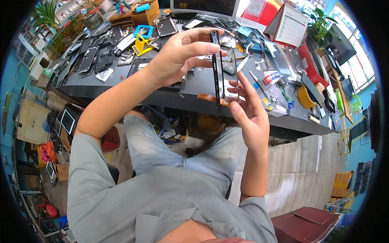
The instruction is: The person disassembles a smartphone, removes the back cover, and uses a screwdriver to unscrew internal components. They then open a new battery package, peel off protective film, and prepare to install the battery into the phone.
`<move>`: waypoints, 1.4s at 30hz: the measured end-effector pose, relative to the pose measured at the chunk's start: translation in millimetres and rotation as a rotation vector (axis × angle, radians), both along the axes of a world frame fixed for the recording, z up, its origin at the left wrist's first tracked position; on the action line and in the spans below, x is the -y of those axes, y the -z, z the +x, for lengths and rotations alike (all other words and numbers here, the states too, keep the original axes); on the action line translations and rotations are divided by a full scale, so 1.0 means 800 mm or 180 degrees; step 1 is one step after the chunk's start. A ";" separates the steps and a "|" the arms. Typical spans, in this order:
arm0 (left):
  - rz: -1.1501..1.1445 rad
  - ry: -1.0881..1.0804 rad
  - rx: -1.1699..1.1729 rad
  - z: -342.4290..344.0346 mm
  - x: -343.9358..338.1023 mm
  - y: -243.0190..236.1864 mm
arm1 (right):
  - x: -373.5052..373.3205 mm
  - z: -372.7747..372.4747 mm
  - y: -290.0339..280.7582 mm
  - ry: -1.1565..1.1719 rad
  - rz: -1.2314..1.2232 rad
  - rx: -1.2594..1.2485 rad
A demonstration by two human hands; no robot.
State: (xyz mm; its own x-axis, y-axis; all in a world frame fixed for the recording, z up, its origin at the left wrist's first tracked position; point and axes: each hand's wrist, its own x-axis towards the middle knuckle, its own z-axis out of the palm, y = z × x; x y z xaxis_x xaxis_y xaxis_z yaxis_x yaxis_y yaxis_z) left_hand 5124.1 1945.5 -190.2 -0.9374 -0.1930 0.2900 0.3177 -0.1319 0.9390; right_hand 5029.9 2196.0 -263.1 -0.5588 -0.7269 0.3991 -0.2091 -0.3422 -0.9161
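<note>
My left hand (178,54) is closed on a slim black phone frame (216,77), with the thumb on its near face. The frame stands upright, edge-on, above the desk's front edge. Just to its right, a thin phone screen (235,67) is gripped along its lower part by my right hand (252,111). The two pieces face each other with a narrow gap in the upper part. An orange flex cable (207,97) sticks out at their lower end; which piece it joins I cannot tell.
Phone shells and parts (104,58) crowd the left of the grey desk (162,95), near a yellow phone stand (142,45). At the back are a laptop (204,6) and a desk calendar (287,25). A yellow container (306,97) sits at right.
</note>
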 end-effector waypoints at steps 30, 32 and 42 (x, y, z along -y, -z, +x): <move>-0.0280 -0.0824 0.0683 -0.006 -0.027 -0.002 | 0.052 0.012 0.024 0.0525 -0.0241 0.0772; -0.0159 -0.0904 0.0527 -0.004 -0.033 -0.001 | 0.059 0.018 0.024 0.0733 -0.0352 0.0712; -0.0118 -0.0874 0.0146 0.004 -0.043 0.004 | 0.070 0.022 0.036 0.1106 -0.0822 0.0265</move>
State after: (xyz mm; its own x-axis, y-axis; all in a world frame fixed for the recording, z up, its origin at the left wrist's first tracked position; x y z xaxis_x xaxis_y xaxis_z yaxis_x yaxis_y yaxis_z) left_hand 5127.1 1979.8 -193.1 -0.8638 -0.4316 0.2600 0.2938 -0.0123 0.9558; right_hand 5047.8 2140.0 -291.8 -0.7904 -0.3725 0.4863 -0.2813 -0.4845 -0.8283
